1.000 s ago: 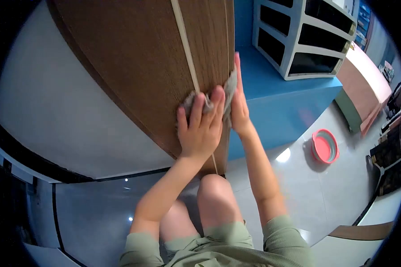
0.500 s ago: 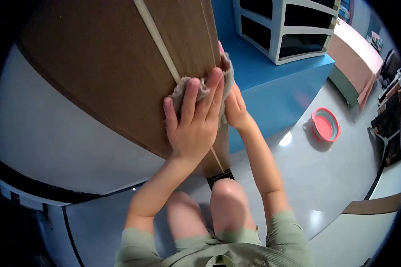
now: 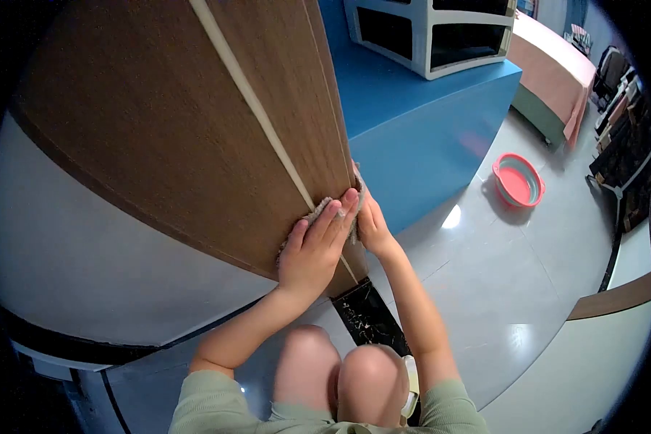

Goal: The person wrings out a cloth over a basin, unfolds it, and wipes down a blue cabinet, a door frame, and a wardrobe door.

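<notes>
A grey cloth (image 3: 321, 211) is pressed against the brown wooden door frame (image 3: 253, 145), across its pale strip and round its right edge. My left hand (image 3: 313, 249) lies on the cloth from the front, fingers extended and slightly apart, pointing up and right. On the frame's right side, my right hand (image 3: 371, 220) presses the cloth against the edge; its fingertips are partly hidden behind the frame and the cloth.
Right of the frame stands a blue ledge (image 3: 434, 137) bearing a white drawer unit (image 3: 428, 43). A pink and grey basin (image 3: 518, 181) sits on the tiled floor. Farther back is a pink-covered bed (image 3: 550, 61); a dark threshold strip (image 3: 369, 316) lies below.
Both hands and the cloth have slid down along the door frame towards the knees. The view has shifted, and more of the dark threshold now shows.
</notes>
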The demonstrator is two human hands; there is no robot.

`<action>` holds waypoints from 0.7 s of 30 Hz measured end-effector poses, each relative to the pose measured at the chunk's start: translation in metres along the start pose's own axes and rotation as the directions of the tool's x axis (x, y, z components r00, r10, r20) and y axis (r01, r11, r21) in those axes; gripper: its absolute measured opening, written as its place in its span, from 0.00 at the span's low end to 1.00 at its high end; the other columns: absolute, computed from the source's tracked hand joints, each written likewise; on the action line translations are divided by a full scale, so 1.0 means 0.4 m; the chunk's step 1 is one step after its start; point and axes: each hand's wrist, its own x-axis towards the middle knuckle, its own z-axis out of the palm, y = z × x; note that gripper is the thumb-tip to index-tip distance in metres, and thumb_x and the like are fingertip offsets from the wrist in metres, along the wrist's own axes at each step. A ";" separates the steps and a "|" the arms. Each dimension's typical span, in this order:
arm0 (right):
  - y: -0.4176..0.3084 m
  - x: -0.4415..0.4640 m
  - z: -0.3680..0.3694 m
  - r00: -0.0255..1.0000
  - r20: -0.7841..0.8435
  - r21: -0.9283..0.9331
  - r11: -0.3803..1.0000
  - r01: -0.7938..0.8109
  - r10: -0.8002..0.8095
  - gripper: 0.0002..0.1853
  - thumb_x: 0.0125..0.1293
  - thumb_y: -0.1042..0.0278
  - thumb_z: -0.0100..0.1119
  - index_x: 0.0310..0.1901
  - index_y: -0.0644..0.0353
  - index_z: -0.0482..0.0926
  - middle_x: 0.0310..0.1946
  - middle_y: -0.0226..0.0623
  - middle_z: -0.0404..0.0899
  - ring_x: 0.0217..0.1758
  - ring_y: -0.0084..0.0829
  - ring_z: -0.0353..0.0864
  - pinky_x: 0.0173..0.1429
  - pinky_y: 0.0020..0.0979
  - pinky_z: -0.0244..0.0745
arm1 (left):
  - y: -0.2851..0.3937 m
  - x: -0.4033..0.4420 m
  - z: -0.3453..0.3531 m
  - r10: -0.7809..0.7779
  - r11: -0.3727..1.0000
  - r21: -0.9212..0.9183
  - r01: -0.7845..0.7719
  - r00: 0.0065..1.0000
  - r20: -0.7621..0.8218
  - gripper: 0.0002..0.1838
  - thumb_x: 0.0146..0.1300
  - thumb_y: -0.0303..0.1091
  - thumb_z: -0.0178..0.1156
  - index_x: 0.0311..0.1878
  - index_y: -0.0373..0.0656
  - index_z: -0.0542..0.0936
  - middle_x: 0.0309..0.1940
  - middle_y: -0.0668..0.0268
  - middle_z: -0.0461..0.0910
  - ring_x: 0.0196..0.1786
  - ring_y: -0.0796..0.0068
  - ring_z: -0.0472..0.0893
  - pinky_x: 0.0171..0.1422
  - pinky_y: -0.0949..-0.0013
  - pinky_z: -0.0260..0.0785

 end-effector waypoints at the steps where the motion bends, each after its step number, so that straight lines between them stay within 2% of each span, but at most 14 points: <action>1: 0.012 -0.012 0.001 1.000 -0.005 0.006 1.000 -0.005 0.005 0.30 0.70 0.55 0.29 0.67 0.67 0.47 0.70 0.46 0.42 0.74 0.39 0.39 0.73 0.35 0.34 | 0.012 -0.012 0.008 -0.004 1.000 -0.006 0.004 1.000 -0.010 0.27 0.61 0.35 0.43 0.66 0.58 0.63 0.70 0.78 0.49 0.73 0.71 0.45 0.73 0.54 0.27; 6: 0.016 -0.034 0.002 0.999 0.008 0.005 0.999 -0.043 0.043 0.29 0.70 0.56 0.29 0.67 0.67 0.47 0.70 0.46 0.41 0.74 0.39 0.39 0.73 0.34 0.34 | 0.039 -0.034 0.030 -0.023 1.000 -0.005 0.023 0.999 -0.042 0.27 0.61 0.36 0.43 0.66 0.58 0.62 0.70 0.79 0.50 0.73 0.72 0.46 0.73 0.53 0.28; 9: -0.061 0.045 0.013 0.981 -0.016 -0.185 0.964 0.189 -0.195 0.29 0.70 0.59 0.30 0.67 0.68 0.46 0.70 0.47 0.40 0.74 0.39 0.39 0.73 0.35 0.34 | 0.011 -0.014 0.028 -0.032 0.999 -0.018 0.031 0.995 -0.091 0.28 0.61 0.37 0.44 0.67 0.56 0.61 0.70 0.78 0.50 0.72 0.71 0.47 0.73 0.52 0.29; 10: -0.115 0.084 0.023 0.966 -0.026 -0.170 0.953 0.251 -0.259 0.29 0.68 0.62 0.33 0.67 0.68 0.46 0.70 0.48 0.39 0.74 0.41 0.38 0.73 0.35 0.34 | -0.024 0.015 0.010 -0.072 0.997 -0.043 0.068 0.992 -0.100 0.28 0.61 0.38 0.44 0.67 0.54 0.60 0.70 0.76 0.50 0.72 0.70 0.48 0.73 0.51 0.29; 12: -0.158 0.171 0.049 0.889 -0.042 -0.243 0.868 0.433 -0.456 0.31 0.65 0.65 0.38 0.67 0.68 0.45 0.70 0.50 0.39 0.74 0.44 0.37 0.73 0.37 0.35 | -0.097 0.074 -0.029 -0.171 0.982 -0.096 0.160 0.977 -0.125 0.29 0.61 0.39 0.45 0.68 0.52 0.59 0.70 0.74 0.51 0.72 0.67 0.49 0.72 0.49 0.29; 13: -0.156 0.223 0.057 0.811 -0.032 -0.332 0.772 0.543 -0.584 0.33 0.63 0.67 0.41 0.67 0.68 0.45 0.70 0.51 0.40 0.73 0.45 0.37 0.73 0.37 0.35 | -0.136 0.098 -0.051 -0.212 0.970 -0.150 0.192 0.968 -0.133 0.29 0.61 0.39 0.43 0.68 0.50 0.58 0.70 0.72 0.51 0.72 0.65 0.49 0.72 0.48 0.29; 14: -0.170 0.241 0.063 0.772 -0.010 -0.422 0.702 0.573 -0.636 0.34 0.62 0.67 0.43 0.67 0.69 0.45 0.70 0.52 0.40 0.73 0.47 0.37 0.73 0.38 0.35 | -0.171 0.114 -0.067 -0.253 0.954 -0.200 0.222 0.957 -0.145 0.29 0.62 0.40 0.42 0.68 0.48 0.57 0.70 0.70 0.51 0.72 0.63 0.48 0.72 0.47 0.29; 15: -0.184 0.258 0.069 0.729 0.012 -0.508 0.624 0.594 -0.684 0.35 0.60 0.68 0.45 0.67 0.69 0.45 0.69 0.52 0.40 0.73 0.48 0.37 0.73 0.39 0.36 | -0.193 0.119 -0.078 -0.275 0.949 -0.200 0.242 0.949 -0.153 0.30 0.62 0.40 0.42 0.68 0.47 0.56 0.70 0.68 0.50 0.72 0.60 0.48 0.71 0.46 0.28; 17: -0.223 0.241 0.073 0.760 0.061 -0.674 0.535 0.509 -0.647 0.37 0.57 0.68 0.47 0.67 0.70 0.45 0.69 0.54 0.41 0.73 0.49 0.37 0.72 0.42 0.36 | -0.213 0.116 -0.082 -0.329 0.935 -0.198 0.294 0.927 -0.177 0.30 0.63 0.40 0.40 0.69 0.44 0.55 0.70 0.64 0.50 0.72 0.56 0.47 0.71 0.45 0.28; 21: -0.152 0.167 0.072 0.770 0.058 -0.719 0.509 0.474 -0.635 0.37 0.58 0.65 0.48 0.66 0.71 0.48 0.69 0.54 0.43 0.72 0.53 0.40 0.72 0.46 0.37 | -0.152 0.046 -0.049 -0.380 0.919 -0.173 0.353 0.911 -0.161 0.31 0.63 0.41 0.41 0.68 0.41 0.55 0.70 0.59 0.48 0.71 0.49 0.45 0.70 0.42 0.28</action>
